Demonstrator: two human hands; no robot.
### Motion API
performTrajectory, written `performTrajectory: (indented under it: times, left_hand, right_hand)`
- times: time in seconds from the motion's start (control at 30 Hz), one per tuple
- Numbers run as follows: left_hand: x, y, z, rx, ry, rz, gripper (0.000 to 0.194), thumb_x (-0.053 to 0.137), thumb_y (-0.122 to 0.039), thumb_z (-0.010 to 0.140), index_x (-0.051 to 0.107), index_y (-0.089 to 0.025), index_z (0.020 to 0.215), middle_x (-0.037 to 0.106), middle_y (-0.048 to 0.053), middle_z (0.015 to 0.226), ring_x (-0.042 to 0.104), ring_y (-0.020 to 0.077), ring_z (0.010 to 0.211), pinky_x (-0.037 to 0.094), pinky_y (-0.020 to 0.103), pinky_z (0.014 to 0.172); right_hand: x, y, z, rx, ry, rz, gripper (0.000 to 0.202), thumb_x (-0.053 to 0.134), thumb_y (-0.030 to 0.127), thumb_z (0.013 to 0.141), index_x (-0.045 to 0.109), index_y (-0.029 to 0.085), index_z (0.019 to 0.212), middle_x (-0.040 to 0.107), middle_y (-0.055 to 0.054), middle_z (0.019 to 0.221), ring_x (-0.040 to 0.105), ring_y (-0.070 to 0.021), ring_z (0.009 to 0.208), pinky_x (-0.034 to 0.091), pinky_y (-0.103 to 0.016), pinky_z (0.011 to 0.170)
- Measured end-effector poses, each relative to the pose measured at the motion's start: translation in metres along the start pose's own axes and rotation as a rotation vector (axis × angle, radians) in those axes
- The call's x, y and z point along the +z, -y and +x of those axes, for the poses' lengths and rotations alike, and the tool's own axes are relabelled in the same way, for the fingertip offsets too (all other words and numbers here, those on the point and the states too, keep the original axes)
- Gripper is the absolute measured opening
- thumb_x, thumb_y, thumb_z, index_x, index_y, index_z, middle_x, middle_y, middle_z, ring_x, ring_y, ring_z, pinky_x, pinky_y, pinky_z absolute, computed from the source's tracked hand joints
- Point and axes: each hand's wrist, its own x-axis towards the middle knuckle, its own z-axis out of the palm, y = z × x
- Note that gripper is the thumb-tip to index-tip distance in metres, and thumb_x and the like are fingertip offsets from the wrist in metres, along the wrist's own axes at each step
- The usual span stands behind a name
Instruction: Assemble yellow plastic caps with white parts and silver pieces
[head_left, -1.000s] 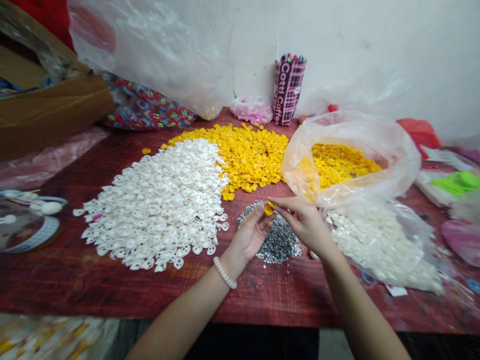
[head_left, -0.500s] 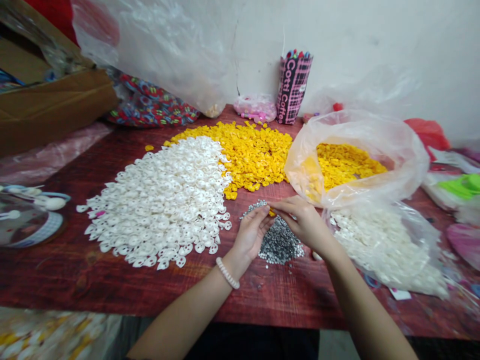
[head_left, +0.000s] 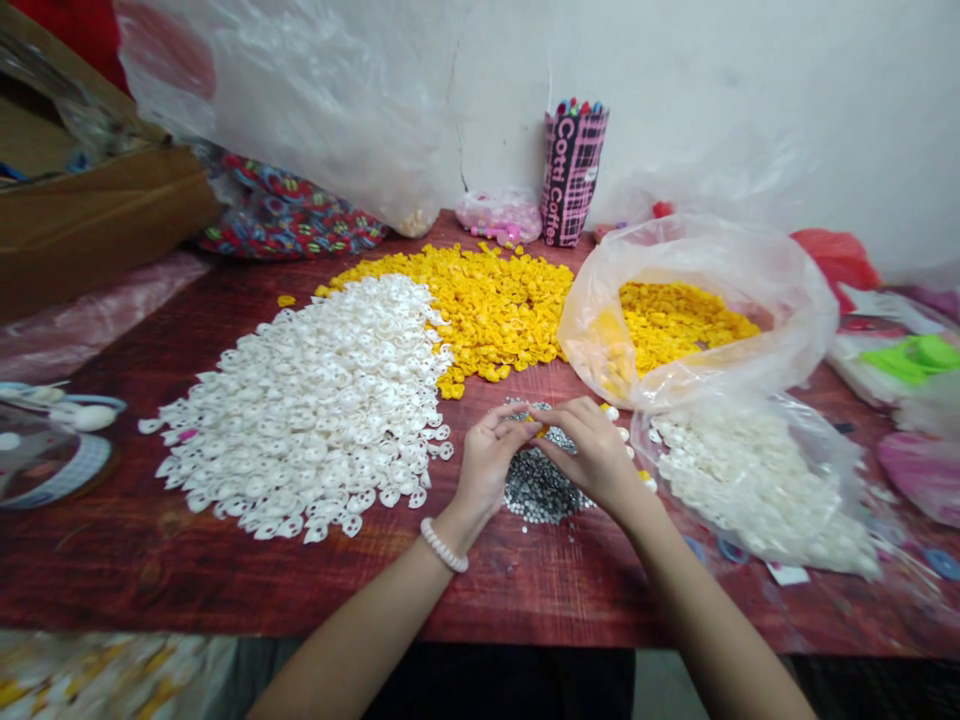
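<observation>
My left hand and my right hand are meeting at the fingertips, both pinching a small yellow piece between them. The piece is being held above the pile of small grey discs, my fingers partly hiding it. A pale beaded bracelet is circling my left wrist. To the left of my hands, a heap of white pieces is spreading over the dark red table; a heap of yellow pieces is lying behind, touching it. An open plastic bag is holding more yellow pieces, and a clear bag of white pieces is resting in front of it.
</observation>
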Motion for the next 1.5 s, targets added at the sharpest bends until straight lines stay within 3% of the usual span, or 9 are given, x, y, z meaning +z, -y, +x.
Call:
performTrajectory:
  times: [0.3, 0.47, 0.67, 0.8, 0.9, 1.03, 1.27, 1.37, 1.5]
  left_hand:
    - [-0.004, -0.004, -0.002, 0.129, 0.050, 0.329, 0.029, 0.072, -0.023, 0.067, 0.067, -0.017, 0.094, 0.068, -0.001, 0.063, 0.060, 0.0088, 0.059, 0.046, 0.019, 0.060]
    - [-0.003, -0.005, -0.003, 0.081, 0.099, 0.299, 0.030, 0.071, -0.022, 0.068, 0.067, -0.017, 0.097, 0.067, -0.001, 0.061, 0.060, 0.0089, 0.057, 0.047, 0.020, 0.061]
    - [0.002, -0.007, -0.006, 0.096, 0.100, 0.398, 0.033, 0.074, -0.023, 0.064, 0.067, -0.016, 0.096, 0.069, 0.002, 0.067, 0.063, 0.0124, 0.064, 0.050, 0.022, 0.063]
    - [0.001, -0.005, -0.008, 0.165, 0.088, 0.502, 0.033, 0.073, -0.025, 0.066, 0.066, -0.017, 0.097, 0.068, 0.002, 0.067, 0.063, 0.0126, 0.063, 0.050, 0.022, 0.063]
    - [0.000, -0.004, -0.007, 0.191, 0.086, 0.528, 0.039, 0.073, -0.025, 0.067, 0.063, -0.018, 0.104, 0.067, 0.000, 0.066, 0.062, 0.0120, 0.063, 0.049, 0.022, 0.065]
    - [0.000, -0.007, -0.007, 0.124, 0.126, 0.485, 0.043, 0.071, -0.025, 0.068, 0.061, -0.018, 0.109, 0.067, -0.001, 0.064, 0.061, 0.0111, 0.061, 0.049, 0.021, 0.062]
    - [0.002, -0.011, -0.005, 0.021, 0.170, 0.426, 0.037, 0.072, -0.022, 0.067, 0.066, -0.016, 0.103, 0.064, -0.002, 0.062, 0.057, 0.0084, 0.056, 0.047, 0.019, 0.058]
    - [0.005, -0.009, -0.004, 0.037, 0.182, 0.405, 0.039, 0.073, -0.020, 0.065, 0.065, -0.017, 0.103, 0.064, -0.002, 0.062, 0.058, 0.0089, 0.057, 0.047, 0.020, 0.059]
    - [0.007, -0.008, -0.005, 0.182, 0.112, 0.429, 0.040, 0.076, -0.017, 0.061, 0.066, -0.019, 0.100, 0.070, 0.002, 0.075, 0.064, 0.0126, 0.070, 0.049, 0.022, 0.070]
  right_hand:
    - [0.009, -0.007, -0.015, 0.048, -0.079, 0.145, 0.024, 0.058, 0.020, 0.083, 0.057, 0.021, 0.107, 0.063, -0.006, 0.087, 0.057, -0.0194, 0.082, 0.047, -0.033, 0.070]
    - [0.008, -0.008, -0.019, 0.104, -0.075, 0.235, 0.025, 0.059, 0.022, 0.082, 0.057, 0.022, 0.107, 0.064, -0.005, 0.089, 0.058, -0.0188, 0.083, 0.047, -0.034, 0.072]
    - [0.007, -0.012, -0.027, 0.151, -0.039, 0.175, 0.034, 0.058, 0.024, 0.083, 0.053, 0.022, 0.117, 0.065, -0.007, 0.096, 0.059, -0.0205, 0.087, 0.048, -0.037, 0.075]
    - [0.011, -0.012, -0.033, 0.119, -0.069, 0.122, 0.040, 0.056, 0.019, 0.084, 0.049, 0.024, 0.123, 0.063, -0.009, 0.107, 0.058, -0.0209, 0.096, 0.047, -0.039, 0.082]
    - [0.015, -0.012, -0.035, 0.085, -0.099, 0.062, 0.040, 0.055, 0.017, 0.084, 0.051, 0.023, 0.123, 0.063, -0.010, 0.103, 0.058, -0.0216, 0.094, 0.049, -0.039, 0.079]
    - [0.016, -0.014, -0.036, 0.014, -0.093, 0.034, 0.045, 0.054, 0.016, 0.083, 0.048, 0.024, 0.127, 0.064, -0.009, 0.093, 0.059, -0.0206, 0.084, 0.050, -0.037, 0.072]
    - [0.010, -0.014, -0.035, -0.005, -0.085, 0.102, 0.044, 0.054, 0.015, 0.083, 0.050, 0.025, 0.125, 0.064, -0.008, 0.094, 0.060, -0.0205, 0.084, 0.049, -0.037, 0.073]
    - [0.011, -0.012, -0.035, 0.080, -0.075, 0.163, 0.040, 0.051, 0.016, 0.084, 0.051, 0.026, 0.123, 0.063, -0.008, 0.097, 0.060, -0.0214, 0.089, 0.049, -0.038, 0.077]
    - [0.011, -0.010, -0.034, 0.249, -0.083, 0.295, 0.036, 0.051, 0.018, 0.085, 0.053, 0.027, 0.120, 0.062, -0.007, 0.106, 0.057, -0.0211, 0.099, 0.047, -0.041, 0.086]
